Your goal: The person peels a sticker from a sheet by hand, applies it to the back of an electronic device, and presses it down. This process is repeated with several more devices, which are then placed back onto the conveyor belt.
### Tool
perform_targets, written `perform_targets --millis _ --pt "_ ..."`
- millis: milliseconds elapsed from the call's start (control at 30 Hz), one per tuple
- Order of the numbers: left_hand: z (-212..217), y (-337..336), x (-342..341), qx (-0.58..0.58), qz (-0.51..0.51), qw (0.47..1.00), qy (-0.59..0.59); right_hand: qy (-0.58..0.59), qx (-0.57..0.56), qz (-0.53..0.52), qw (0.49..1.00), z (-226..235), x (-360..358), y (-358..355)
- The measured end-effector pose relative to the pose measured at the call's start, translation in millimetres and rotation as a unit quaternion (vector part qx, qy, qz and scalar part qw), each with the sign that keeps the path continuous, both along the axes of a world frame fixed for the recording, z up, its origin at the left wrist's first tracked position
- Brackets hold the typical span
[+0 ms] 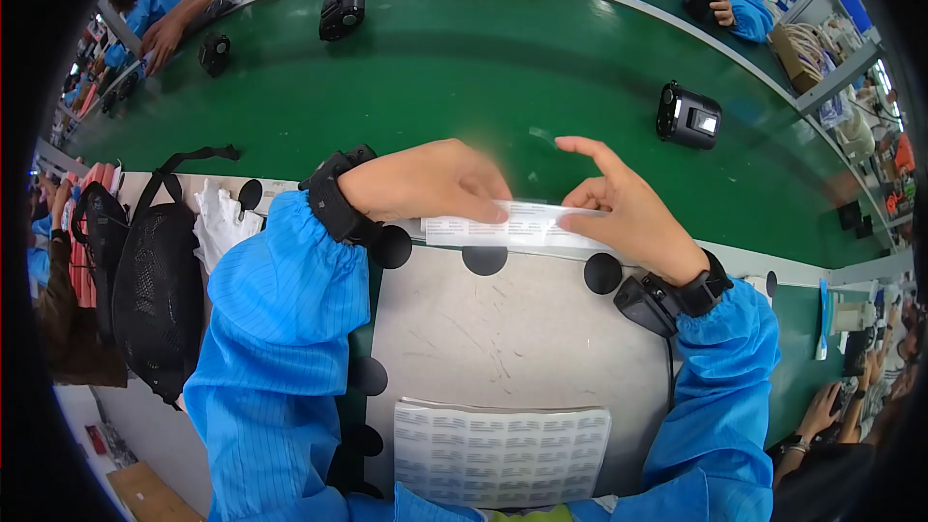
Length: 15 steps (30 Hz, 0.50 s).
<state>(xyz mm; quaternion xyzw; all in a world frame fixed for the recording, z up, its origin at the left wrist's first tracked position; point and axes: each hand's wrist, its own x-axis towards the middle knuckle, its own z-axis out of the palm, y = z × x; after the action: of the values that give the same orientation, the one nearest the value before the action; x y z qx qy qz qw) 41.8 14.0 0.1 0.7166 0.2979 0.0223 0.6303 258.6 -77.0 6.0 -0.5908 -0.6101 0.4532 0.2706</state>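
A narrow white strip of printed labels lies across the near edge of the green work surface, between my two hands. My left hand pinches it from above near its middle, with the thumb on the labels and the other fingers partly hidden. At its right part, my right hand grips the strip between thumb and bent fingers, its index finger stretched up and away. Close to that fingertip is a faint, see-through scrap, too blurred to name. Nearer to me rests a sheet of many small labels on the pale board.
The pale board has black round pads along its edges. Black boxy devices stand on the green surface. At left are a black mesh bag and white gloves. Other people work across and beside me.
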Motion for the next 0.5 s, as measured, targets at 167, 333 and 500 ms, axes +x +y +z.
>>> perform_targets --millis 167,333,500 --pt "8.1 -1.6 -0.1 0.12 -0.063 0.988 0.078 0.02 -0.013 0.004 1.0 -0.9 -4.8 -3.5" --pt "13.8 -0.6 -3.0 0.165 -0.085 0.978 0.098 -0.031 0.093 -0.024 0.995 -7.9 -10.5 -2.6" --pt "2.7 22.6 7.8 0.143 0.156 0.977 -0.005 0.012 0.065 -0.059 0.996 -4.1 3.5 -2.2"
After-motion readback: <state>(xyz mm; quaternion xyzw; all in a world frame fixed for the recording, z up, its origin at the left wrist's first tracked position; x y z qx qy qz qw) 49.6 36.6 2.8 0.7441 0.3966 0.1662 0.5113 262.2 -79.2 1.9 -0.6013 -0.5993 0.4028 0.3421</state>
